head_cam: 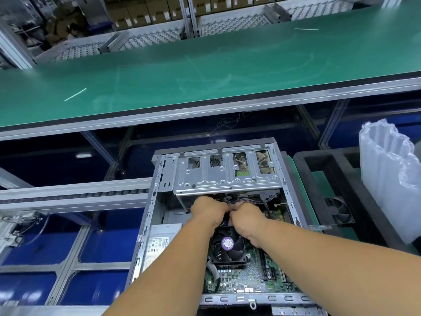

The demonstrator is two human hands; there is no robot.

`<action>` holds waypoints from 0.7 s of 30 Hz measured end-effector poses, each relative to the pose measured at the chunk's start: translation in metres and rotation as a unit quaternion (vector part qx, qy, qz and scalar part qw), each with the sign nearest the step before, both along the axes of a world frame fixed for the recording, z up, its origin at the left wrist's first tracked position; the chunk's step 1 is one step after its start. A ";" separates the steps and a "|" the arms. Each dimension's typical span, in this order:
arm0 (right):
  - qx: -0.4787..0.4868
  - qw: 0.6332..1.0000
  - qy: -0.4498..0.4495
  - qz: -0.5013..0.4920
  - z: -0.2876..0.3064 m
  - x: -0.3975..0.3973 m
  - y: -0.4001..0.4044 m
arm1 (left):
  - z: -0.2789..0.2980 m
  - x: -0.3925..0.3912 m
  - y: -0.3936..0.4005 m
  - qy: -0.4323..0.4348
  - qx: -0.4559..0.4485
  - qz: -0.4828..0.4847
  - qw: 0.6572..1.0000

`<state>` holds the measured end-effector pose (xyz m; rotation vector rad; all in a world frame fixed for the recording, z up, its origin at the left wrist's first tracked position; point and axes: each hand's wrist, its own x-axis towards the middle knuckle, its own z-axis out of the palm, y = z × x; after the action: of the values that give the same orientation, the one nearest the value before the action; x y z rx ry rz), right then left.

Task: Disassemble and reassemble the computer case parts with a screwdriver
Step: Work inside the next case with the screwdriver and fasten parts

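Note:
An open grey computer case [148, 215] lies on its side in front of me. Its metal drive cage [225, 176] sits at the far end, the black CPU fan [227, 245] in the middle, the green motherboard [248, 277] near me and the power supply [157, 245] at the left. My left hand [206, 210] and my right hand [247, 218] meet just under the drive cage, above the fan, fingers curled around something dark among the cables [257, 199]. What they hold is hidden. No screwdriver is visible.
A long green workbench [205, 71] runs across behind the case. At the right stands a black foam tray [341, 185] holding a loose case fan [339, 209], with clear air-cushion packaging [391, 176] beside it. Roller rails [75, 196] and blue panels lie at the left.

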<state>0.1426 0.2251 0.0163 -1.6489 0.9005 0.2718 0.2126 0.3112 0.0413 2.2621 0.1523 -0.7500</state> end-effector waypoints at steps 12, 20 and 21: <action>0.041 0.997 -0.017 -0.065 -0.004 -0.007 0.003 | 0.004 -0.005 0.005 -0.013 0.033 -0.082 0.996; 0.002 0.999 0.001 -0.035 -0.009 -0.004 0.005 | -0.003 -0.003 0.012 0.065 -0.149 0.038 0.986; 0.006 0.999 -0.004 -0.038 -0.010 -0.004 0.006 | -0.005 -0.002 0.010 0.066 -0.178 0.065 0.980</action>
<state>0.1382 0.2307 0.0063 -1.5993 0.9514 0.2181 0.2107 0.3213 0.0363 1.8478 0.2085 -0.7889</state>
